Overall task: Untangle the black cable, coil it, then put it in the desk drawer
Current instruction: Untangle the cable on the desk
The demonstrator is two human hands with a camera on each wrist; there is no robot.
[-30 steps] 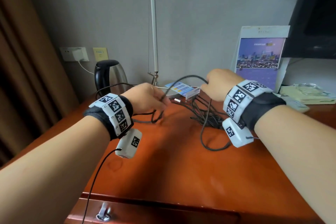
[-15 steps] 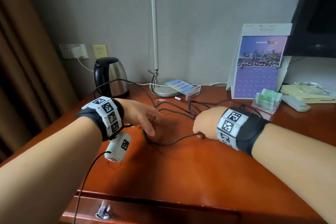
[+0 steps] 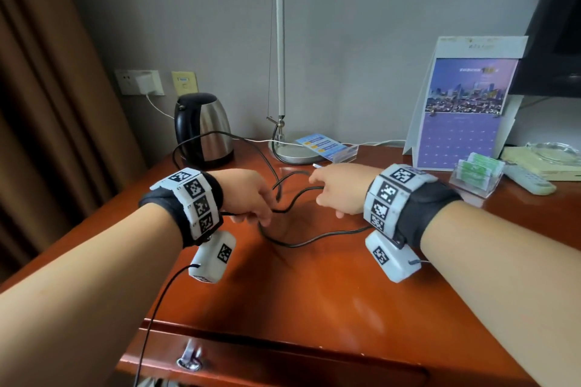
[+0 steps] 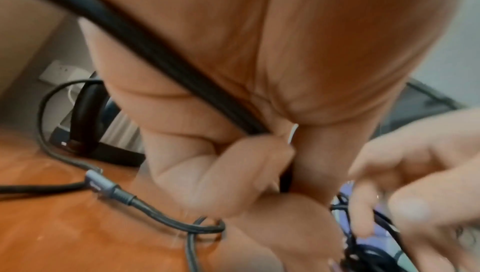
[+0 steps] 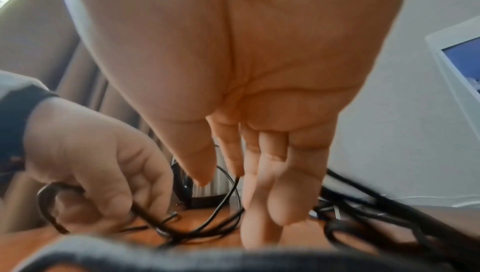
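The thin, limp black rubber cable (image 3: 295, 242) looks light and kink-prone; the left hand (image 3: 248, 195) pinches one strand, the right hand (image 3: 342, 192) hovers loose-fingered, so the plug end seems best to take.

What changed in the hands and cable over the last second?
The right hand dropped from its raised grip, then shifted back toward the lamp; its fingers are now straight, a strand running past them. The left hand kept gripping the black cable, whose loops spread flatter. The drawer, kettle and calendar stayed put.
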